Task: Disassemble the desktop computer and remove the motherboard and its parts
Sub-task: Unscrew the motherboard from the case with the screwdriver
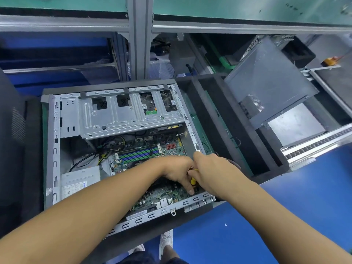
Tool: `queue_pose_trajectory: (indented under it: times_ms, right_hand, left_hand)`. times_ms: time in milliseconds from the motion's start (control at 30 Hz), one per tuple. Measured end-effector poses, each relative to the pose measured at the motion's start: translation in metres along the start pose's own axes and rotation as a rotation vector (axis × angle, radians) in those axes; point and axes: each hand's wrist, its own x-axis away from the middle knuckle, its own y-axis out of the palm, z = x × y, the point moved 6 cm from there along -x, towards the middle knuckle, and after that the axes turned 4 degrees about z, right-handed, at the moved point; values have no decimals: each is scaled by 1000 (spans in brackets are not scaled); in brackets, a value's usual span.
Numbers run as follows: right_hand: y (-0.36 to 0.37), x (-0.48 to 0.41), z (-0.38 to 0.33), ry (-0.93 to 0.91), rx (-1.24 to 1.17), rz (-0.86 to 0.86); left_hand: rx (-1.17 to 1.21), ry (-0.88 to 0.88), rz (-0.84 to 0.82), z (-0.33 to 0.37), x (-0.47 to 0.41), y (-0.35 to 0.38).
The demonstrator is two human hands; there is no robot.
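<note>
Head view: a desktop computer case is seen lying open on its side on a black-lined worktop. The motherboard is still seated in the case, filling its floor from the centre towards 5 o'clock. Both hands are met over the board's 3 o'clock edge. A yellow-handled screwdriver is seen between them, its tip hidden. The right hand is closed over the top of the handle, its fingers wrapped round it. The left hand is set just beside the handle, its fingers bent downwards, with one fingertip touching the board near the case rim; whether these fingers pinch the tool cannot be told.

Inside the case, a metal drive cage is found at 12 o'clock, green and purple memory slots lie just below it, and a power supply sits at 8 o'clock. A grey computer chassis is propped, tilted, at 2 o'clock from the case. A blue floor and white shoes are visible at 6 o'clock.
</note>
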Motion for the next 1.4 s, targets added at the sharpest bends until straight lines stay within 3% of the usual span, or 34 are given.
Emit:
queue_pose_trajectory:
  times_ms: [300,567,867,1133,1400]
  right_hand:
    - [1,-1,-5,-101,-89,-106]
    - [1,-3,4,49,67,30]
    - [3,0,0,-40,-89,-126]
    - [6,-2,5,54,-61,13]
    - [6,0,3,-4,-196,-89]
  left_hand:
    - [64,-4,-10,-15,0,3]
    - [52,60,35,-3,-3,2]
    - [91,43,-18,-13,-3,3]
    - [55,37,-2,-6,-5,7]
    - [118,34,-36,-7,-2,3]
